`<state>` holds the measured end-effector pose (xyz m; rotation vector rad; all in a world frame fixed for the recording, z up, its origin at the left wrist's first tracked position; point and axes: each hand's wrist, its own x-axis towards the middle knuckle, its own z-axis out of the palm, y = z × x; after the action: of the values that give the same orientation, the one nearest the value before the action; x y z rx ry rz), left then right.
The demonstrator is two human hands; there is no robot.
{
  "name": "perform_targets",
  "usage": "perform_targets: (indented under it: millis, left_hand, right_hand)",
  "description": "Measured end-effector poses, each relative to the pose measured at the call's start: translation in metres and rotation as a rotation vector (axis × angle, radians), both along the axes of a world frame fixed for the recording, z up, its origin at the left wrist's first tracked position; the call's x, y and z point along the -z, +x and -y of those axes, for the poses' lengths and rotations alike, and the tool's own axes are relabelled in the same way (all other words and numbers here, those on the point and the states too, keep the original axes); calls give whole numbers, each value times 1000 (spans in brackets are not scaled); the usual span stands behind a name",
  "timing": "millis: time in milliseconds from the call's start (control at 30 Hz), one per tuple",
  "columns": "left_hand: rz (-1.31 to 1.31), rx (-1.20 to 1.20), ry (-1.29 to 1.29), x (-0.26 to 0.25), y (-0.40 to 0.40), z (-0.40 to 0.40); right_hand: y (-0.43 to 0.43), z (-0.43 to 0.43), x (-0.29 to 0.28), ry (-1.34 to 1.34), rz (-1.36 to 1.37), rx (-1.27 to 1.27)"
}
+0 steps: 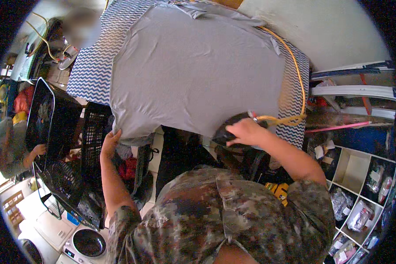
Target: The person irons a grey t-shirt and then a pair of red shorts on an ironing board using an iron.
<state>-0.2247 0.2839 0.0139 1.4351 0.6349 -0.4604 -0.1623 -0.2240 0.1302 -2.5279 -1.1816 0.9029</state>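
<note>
A grey T-shirt (198,66) is spread over an ironing table (90,77) covered in blue-and-white zigzag cloth. Its near edge hangs past the table's front. My left hand (110,142) pinches the shirt's near left corner between thumb and fingers. In my right hand (246,132) is the handle of a dark clothes iron (232,127), which lies at the shirt's near right edge. The iron's soleplate is hidden. A yellow-orange cord (298,76) runs from the iron along the table's right side and up to the far edge.
Black plastic baskets (69,122) stand at the left, with a front-loading washer (89,242) below them. Another person (15,142) is at the far left; a second one stands behind the table's far left corner. White cubbies (351,168) with bagged items line the right.
</note>
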Motion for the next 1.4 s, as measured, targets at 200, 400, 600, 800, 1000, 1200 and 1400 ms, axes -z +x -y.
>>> perform_targets:
  millis: [200,400,600,800,1000,1200,1400]
  left_hand:
    - [-18,-30,50,6,-5,1]
    - [76,-130,-33,28,-16,-8]
    - [144,-206,24,47,-25,-12]
    - [148,-175,143,2,-9,20]
    - [135,-189,122,38,-31,-20]
    - [133,-128,171,39,-22,-13]
    - [169,-59,38,25,-24,35]
  right_hand:
    - [-30,76,-15,-127,129,440]
    - [20,93,-1,18,270,895]
    - [124,28,15,4,330,774]
    - [165,-81,19,108,235,436]
    - [110,-178,16,136,102,-70]
    - [34,-113,13,190,55,-141]
    - [1,21,-14,-61,148,432]
